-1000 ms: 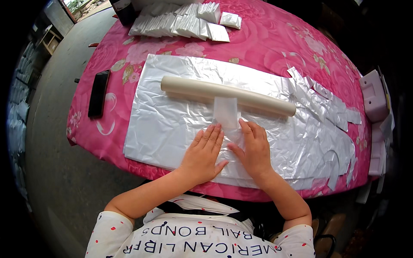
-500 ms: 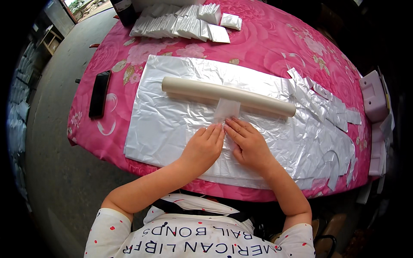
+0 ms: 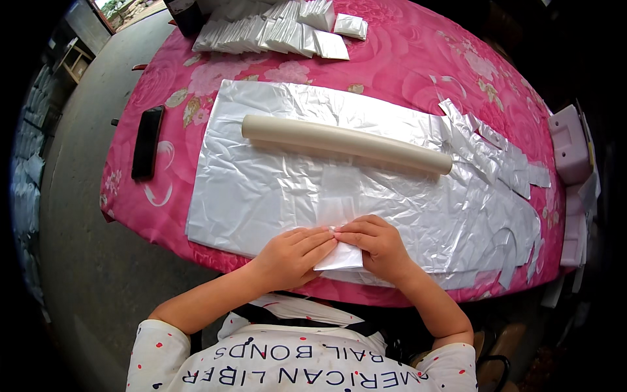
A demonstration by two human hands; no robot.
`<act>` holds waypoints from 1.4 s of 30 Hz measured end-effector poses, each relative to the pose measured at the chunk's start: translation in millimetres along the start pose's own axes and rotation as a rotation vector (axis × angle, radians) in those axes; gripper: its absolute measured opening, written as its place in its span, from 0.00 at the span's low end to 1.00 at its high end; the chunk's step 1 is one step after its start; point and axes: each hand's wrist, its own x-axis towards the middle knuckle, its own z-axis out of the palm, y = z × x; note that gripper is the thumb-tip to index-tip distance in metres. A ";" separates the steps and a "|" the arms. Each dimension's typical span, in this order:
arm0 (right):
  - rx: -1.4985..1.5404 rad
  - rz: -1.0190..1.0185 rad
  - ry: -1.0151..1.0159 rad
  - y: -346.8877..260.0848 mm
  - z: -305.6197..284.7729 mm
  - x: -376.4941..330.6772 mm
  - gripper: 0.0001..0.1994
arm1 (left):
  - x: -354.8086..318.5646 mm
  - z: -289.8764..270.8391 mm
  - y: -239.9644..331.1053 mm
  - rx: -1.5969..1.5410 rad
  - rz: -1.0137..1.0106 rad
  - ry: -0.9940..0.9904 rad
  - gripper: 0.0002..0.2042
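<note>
Hands [image 3: 294, 256] gripping white plastic [image 3: 341, 259], white shirt [image 3: 307, 364], dark lettering [image 3: 287, 377] (upside down)

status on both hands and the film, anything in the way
Left hand and right hand meeting at folded film; thumbs hidden. Cream roll beyond, clear of both hands.

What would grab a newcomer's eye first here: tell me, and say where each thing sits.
Probably the bright pink floral tablecloth, with a long cream tube lying across the shiny silvery sheets in the middle. Next, just below the tube, the left hand and right hand meet at a small folded white piece near the table's front edge. Rows of white folded packets stand out at the far edge.
</note>
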 end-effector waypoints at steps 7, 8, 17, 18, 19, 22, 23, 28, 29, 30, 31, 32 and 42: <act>-0.005 0.348 0.103 -7.6 -1.0 7.2 0.08 | 12.5 6.4 -8.5 -0.023 -0.176 0.055 0.16; 0.046 0.459 0.081 -7.0 -3.3 11.6 0.05 | 17.0 3.8 -6.8 -0.026 -0.280 0.016 0.15; -0.101 0.644 0.122 -3.4 3.2 37.2 0.10 | 58.7 2.1 -22.0 -0.126 -0.689 -0.069 0.32; -0.103 0.641 0.143 -2.1 4.3 37.3 0.11 | 61.9 0.5 -19.2 -0.100 -0.720 -0.104 0.34; -0.089 0.659 0.135 -2.1 4.0 38.2 0.11 | 63.0 0.0 -17.5 -0.074 -0.751 -0.140 0.35; -0.074 0.706 0.092 -3.0 0.4 43.8 0.10 | 48.8 18.6 -18.4 0.298 -0.465 0.202 0.37; -0.088 0.717 0.065 -3.7 -1.4 46.1 0.10 | 47.3 20.9 -22.2 0.366 -0.356 0.193 0.37; -0.102 0.746 0.027 -0.7 -3.7 49.6 0.11 | 48.5 25.3 -19.9 0.356 -0.132 -0.003 0.37; -0.103 0.758 0.021 0.2 -3.3 50.0 0.11 | 46.4 31.6 -20.6 0.305 -0.189 -0.033 0.37; -0.104 0.771 0.015 0.9 -3.1 50.5 0.10 | 46.3 32.2 -21.1 0.284 -0.221 -0.043 0.38; -0.101 0.769 0.022 0.2 -2.5 49.5 0.10 | 45.4 33.0 -20.4 0.264 -0.256 -0.060 0.39; -0.099 0.767 0.028 -1.3 -2.1 49.0 0.10 | 44.6 33.7 -19.8 0.243 -0.290 -0.077 0.39; -0.055 0.779 0.045 -13.6 -5.4 33.7 0.10 | 45.3 37.2 -17.5 0.313 -0.382 -0.074 0.43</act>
